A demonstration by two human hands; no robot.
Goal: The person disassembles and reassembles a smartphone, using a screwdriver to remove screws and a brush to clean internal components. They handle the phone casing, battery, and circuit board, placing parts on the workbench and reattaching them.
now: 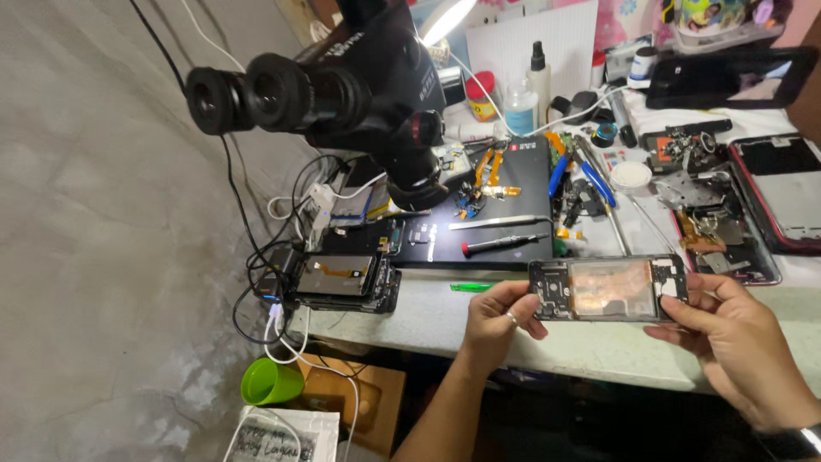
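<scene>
An opened phone [609,289], back cover off with its battery and circuit boards exposed, is held level above the front edge of the workbench [410,316]. My left hand [494,321] grips its left end with thumb and fingers. The right end sits between the fingers of my right hand [742,346]. A black stereo microscope [342,85] stands over the black work mat [505,227] to the left, well apart from both hands.
On the mat lie a screwdriver [503,245], a metal strip [500,222] and small parts. A stack of phone screens [340,278] sits at the bench's left end amid cables. More opened phones [782,192], bottles [520,104] and tools crowd the back right. A green cup [270,382] stands below.
</scene>
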